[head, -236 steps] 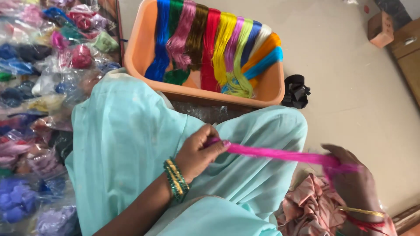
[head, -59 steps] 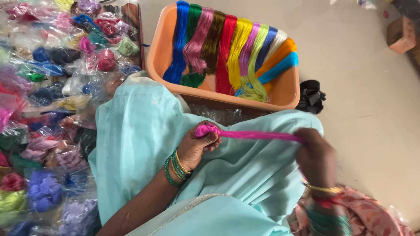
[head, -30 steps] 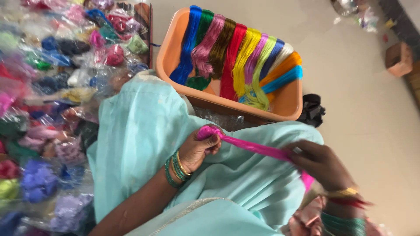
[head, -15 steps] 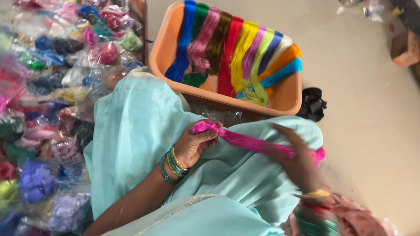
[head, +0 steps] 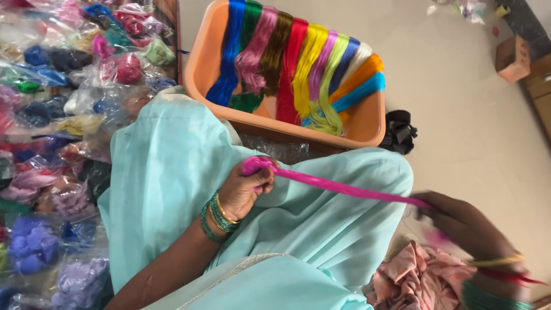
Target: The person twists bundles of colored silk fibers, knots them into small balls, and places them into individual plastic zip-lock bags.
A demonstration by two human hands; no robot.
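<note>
A long bundle of bright pink thread (head: 338, 186) stretches across my lap, which is draped in light turquoise cloth (head: 172, 183). My left hand (head: 245, 189), with green and gold bangles at the wrist, is closed around the bundle's looped end. My right hand (head: 465, 224), blurred by motion, grips the other end near the lower right, keeping the thread taut between both hands.
An orange plastic tub (head: 201, 69) beyond my knees holds several skeins of coloured thread (head: 298, 63). Clear bags of coloured thread (head: 57, 115) are piled at the left. A black object (head: 400, 132) lies by the tub, a pink patterned cloth (head: 419, 281) by my right hand, and a cardboard box (head: 512, 57) far right.
My right hand has slid outward along the pink thread to the lower right, stretching it longer. My left hand has stayed put on the looped end.
</note>
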